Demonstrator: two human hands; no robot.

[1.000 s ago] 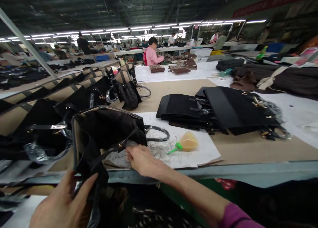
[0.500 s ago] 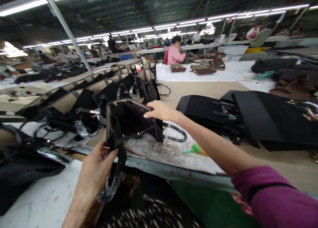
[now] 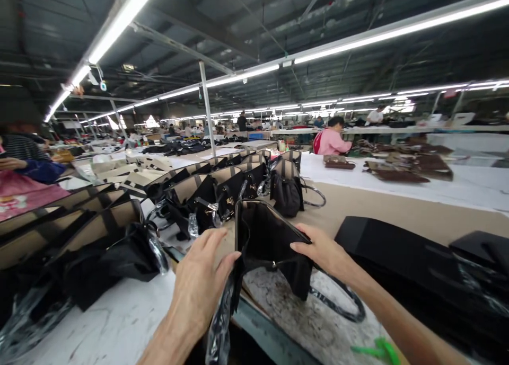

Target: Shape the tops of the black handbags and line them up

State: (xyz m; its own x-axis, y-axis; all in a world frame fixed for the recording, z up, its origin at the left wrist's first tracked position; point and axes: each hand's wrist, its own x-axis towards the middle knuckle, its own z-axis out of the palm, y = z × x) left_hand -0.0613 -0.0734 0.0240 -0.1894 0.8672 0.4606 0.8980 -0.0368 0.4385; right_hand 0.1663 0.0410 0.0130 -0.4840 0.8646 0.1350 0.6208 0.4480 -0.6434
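Observation:
A black handbag stands tilted at the table's edge, its mouth gaping toward me and its dark lining showing. My right hand pinches the bag's right upper rim, thumb inside and fingers behind. At the bag's left side, my left hand is open, with thumb and fingers apart; the thumb tip is by the bag's edge, and I cannot tell whether it touches. A plastic-wrapped handle loops out to the right of the bag. Another wrapped strap hangs below my left hand.
Rows of black and tan bags stand behind and to the left. Flat black bag pieces lie on the right. A green-nozzled bottle is near the front. A person in pink works farther back, with brown pieces nearby.
My view has swung left and up. My left hand has loosened from the strap at the bag's left side and risen along it. My right hand still pinches the rim.

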